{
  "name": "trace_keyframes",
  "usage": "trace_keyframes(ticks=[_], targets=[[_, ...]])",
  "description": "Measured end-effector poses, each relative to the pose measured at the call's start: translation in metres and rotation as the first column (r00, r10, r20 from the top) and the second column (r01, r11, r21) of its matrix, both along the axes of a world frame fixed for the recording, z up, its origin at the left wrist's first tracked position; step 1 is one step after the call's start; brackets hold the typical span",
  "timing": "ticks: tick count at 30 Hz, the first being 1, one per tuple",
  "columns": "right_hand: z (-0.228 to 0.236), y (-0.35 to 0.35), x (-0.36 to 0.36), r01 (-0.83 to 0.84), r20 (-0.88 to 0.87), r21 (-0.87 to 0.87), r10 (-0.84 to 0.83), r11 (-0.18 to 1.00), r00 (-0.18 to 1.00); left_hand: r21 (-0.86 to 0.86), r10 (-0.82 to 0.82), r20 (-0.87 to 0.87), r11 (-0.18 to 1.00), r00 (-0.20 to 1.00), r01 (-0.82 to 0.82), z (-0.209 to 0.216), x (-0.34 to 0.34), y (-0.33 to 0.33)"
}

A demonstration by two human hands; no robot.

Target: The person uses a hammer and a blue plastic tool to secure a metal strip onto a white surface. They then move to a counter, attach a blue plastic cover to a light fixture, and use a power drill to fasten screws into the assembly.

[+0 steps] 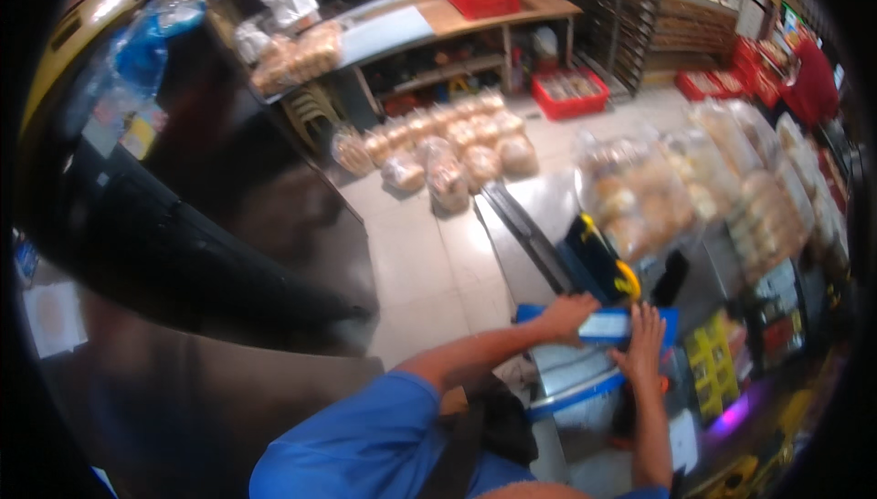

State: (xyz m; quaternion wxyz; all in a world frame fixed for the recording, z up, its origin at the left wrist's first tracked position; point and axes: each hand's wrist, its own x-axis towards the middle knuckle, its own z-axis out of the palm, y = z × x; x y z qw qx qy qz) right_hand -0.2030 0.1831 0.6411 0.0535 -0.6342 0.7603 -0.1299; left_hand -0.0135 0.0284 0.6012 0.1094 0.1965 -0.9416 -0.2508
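Note:
A long blue flat thing with a pale label (606, 326), binder-like in shape, lies across the worktop in front of me. My left hand (568, 318) is at its left part, with the fingers bent over it. On its right part lies my right hand (642, 339), fingers stretched out and spread. Blur hides the fingertips. Just nearer to me is a greyish sheet or tray with a blue edge (580, 397). Beyond the blue thing stands a dark open holder or bag with a yellow handle (628, 280).
Bagged bread rolls (630, 193) fill the counter's far right; more bags (448, 170) stand beyond the counter. A yellow basket (713, 362) is at right. A large dark machine (228, 188) takes up the left. Red crates (568, 92), a rack (630, 24) and a person in red (811, 83) are farther back.

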Motion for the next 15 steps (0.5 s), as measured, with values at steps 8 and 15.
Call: trace_keyframes(ticks=[8, 15], targets=[[-0.016, 0.157, -0.016, 0.679, 0.094, -0.005, -0.675, 0.734, 0.731, -0.004, 0.119, -0.346, 0.992, 0.931, -0.129, 0.029, -0.004, 0.005], [-0.039, 0.175, 0.029, 0.721, -0.028, 0.274, -0.744, 0.637, 0.668, 0.289, -0.057, -0.331, 0.944, 0.942, 0.158, 0.020, -0.033, 0.088]])
